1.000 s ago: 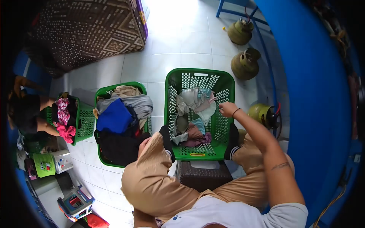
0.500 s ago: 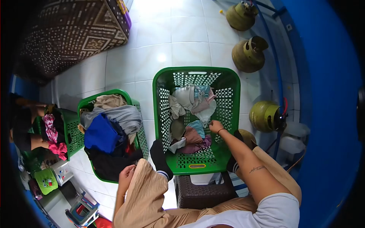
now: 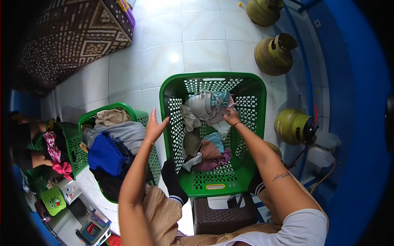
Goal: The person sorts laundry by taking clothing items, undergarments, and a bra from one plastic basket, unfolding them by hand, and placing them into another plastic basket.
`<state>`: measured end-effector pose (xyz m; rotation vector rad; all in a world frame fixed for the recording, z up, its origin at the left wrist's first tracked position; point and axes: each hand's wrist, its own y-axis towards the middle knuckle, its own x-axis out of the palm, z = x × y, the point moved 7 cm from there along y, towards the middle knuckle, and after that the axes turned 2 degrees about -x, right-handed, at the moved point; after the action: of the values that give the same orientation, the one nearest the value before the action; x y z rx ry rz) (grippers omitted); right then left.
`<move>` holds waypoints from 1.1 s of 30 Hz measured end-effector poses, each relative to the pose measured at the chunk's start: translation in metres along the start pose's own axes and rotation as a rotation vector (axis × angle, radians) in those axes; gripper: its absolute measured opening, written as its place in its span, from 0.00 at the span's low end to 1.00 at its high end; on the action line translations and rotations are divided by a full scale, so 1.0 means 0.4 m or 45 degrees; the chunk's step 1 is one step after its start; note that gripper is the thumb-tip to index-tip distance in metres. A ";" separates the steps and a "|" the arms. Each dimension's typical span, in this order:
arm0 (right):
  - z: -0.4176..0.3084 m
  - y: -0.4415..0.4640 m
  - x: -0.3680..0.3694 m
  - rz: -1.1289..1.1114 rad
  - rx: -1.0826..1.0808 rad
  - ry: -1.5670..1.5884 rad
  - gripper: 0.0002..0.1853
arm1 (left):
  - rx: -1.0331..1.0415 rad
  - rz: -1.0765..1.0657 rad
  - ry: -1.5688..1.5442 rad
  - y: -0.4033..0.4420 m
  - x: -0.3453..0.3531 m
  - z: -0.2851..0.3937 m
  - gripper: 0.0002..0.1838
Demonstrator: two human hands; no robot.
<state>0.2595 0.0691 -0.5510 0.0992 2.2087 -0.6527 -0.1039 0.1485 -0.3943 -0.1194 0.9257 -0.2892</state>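
Observation:
The large green laundry basket (image 3: 213, 188) stands in front of me with a small pile of clothes inside. In it, my right hand (image 3: 232, 117) is at a pale pink cloth (image 3: 217, 116), its fingers and thumb closing on the edge. A white cloth (image 3: 223, 129) lies just below that hand, and a grey-white garment (image 3: 199, 106) is to its left. Lower down are a light blue cloth (image 3: 214, 141), a brownish pink cloth (image 3: 210, 151) and an olive cloth (image 3: 191, 143). My left hand (image 3: 156, 128) is raised beside the basket's left rim, fingers spread, holding nothing.
A second green basket (image 3: 154, 164) heaped with clothes, including a blue garment (image 3: 106, 153), stands at left. Beyond it, another person's arm (image 3: 39, 159) is at a third basket (image 3: 78, 149). Gas cylinders (image 3: 274, 55) line the right wall. A brown stool (image 3: 217, 217) is below.
My left hand has risen from beside my knee to the basket's left rim, opening out. My right hand has moved farther into the basket, up to the pink cloth.

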 end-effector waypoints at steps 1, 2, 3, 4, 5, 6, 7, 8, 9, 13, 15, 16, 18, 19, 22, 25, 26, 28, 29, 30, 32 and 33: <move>-0.004 0.015 0.000 0.004 -0.019 -0.002 0.19 | -0.228 -0.035 -0.284 0.031 0.048 -0.043 0.30; -0.008 0.027 0.002 0.004 -0.039 -0.002 0.20 | -0.460 -0.068 -0.565 0.032 0.087 -0.076 0.28; -0.013 0.040 0.009 -0.005 -0.037 -0.003 0.20 | -0.469 -0.071 -0.564 0.022 0.094 -0.071 0.28; -0.028 0.054 0.009 0.032 -0.089 -0.027 0.20 | -0.479 -0.052 -0.531 0.012 0.095 -0.066 0.26; -0.040 0.068 0.008 0.072 -0.139 -0.051 0.20 | -0.487 -0.035 -0.500 0.001 0.096 -0.057 0.24; -0.052 0.081 0.003 0.113 -0.189 -0.075 0.20 | -0.493 -0.018 -0.467 -0.008 0.096 -0.046 0.22; -0.064 0.094 -0.002 0.157 -0.238 -0.094 0.21 | -0.496 -0.001 -0.431 -0.010 0.094 -0.035 0.21; -0.074 0.105 -0.002 0.159 -0.231 -0.081 0.21 | -0.492 -0.005 -0.418 -0.009 0.095 -0.030 0.21; -0.076 0.116 0.005 0.116 -0.171 -0.059 0.22 | -0.485 0.029 -0.438 -0.012 0.093 -0.027 0.19; -0.107 0.122 0.003 -0.018 0.018 0.019 0.28 | -0.460 0.121 -0.488 -0.018 0.084 -0.019 0.15; -0.133 0.112 -0.002 -0.112 -0.019 -0.168 0.31 | -0.434 0.123 -0.515 -0.017 0.080 -0.011 0.14; -0.144 0.105 -0.001 -0.162 -0.040 -0.264 0.33 | -0.423 0.125 -0.531 -0.019 0.079 -0.006 0.14; -0.145 0.092 0.020 -0.220 -0.060 -0.355 0.34 | -0.419 0.125 -0.540 -0.030 0.077 0.002 0.14; -0.133 0.090 0.041 -0.279 -0.054 -0.322 0.34 | -0.437 0.116 -0.531 -0.034 0.076 0.005 0.14; -0.097 0.100 0.100 -0.439 -0.045 -0.225 0.35 | -0.476 0.097 -0.509 -0.031 0.069 0.014 0.14; -0.125 0.058 0.115 -0.391 -0.095 -0.203 0.33 | -0.477 0.112 -0.465 -0.023 0.060 0.009 0.14; -0.130 0.026 0.118 -0.372 -0.114 -0.199 0.32 | -0.483 0.114 -0.449 -0.027 0.061 0.008 0.14; -0.147 -0.060 0.135 -0.320 -0.152 -0.205 0.31 | -0.481 0.119 -0.453 -0.024 0.069 0.012 0.14; -0.152 -0.125 0.149 -0.293 -0.175 -0.212 0.30 | -0.475 0.131 -0.450 -0.022 0.071 0.015 0.14; -0.148 -0.187 0.155 -0.270 -0.199 -0.217 0.29 | -0.472 0.143 -0.443 -0.024 0.071 0.014 0.14; -0.124 -0.304 0.161 -0.223 -0.240 -0.215 0.27 | -0.463 0.159 -0.418 -0.024 0.069 0.008 0.14; -0.131 -0.345 0.172 -0.204 -0.257 -0.213 0.26 | -0.466 0.159 -0.425 -0.025 0.071 0.004 0.14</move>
<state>0.1389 -0.0344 -0.5149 -0.2304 2.1209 -0.5009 -0.0884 0.1306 -0.4128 -0.4323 0.6425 0.0203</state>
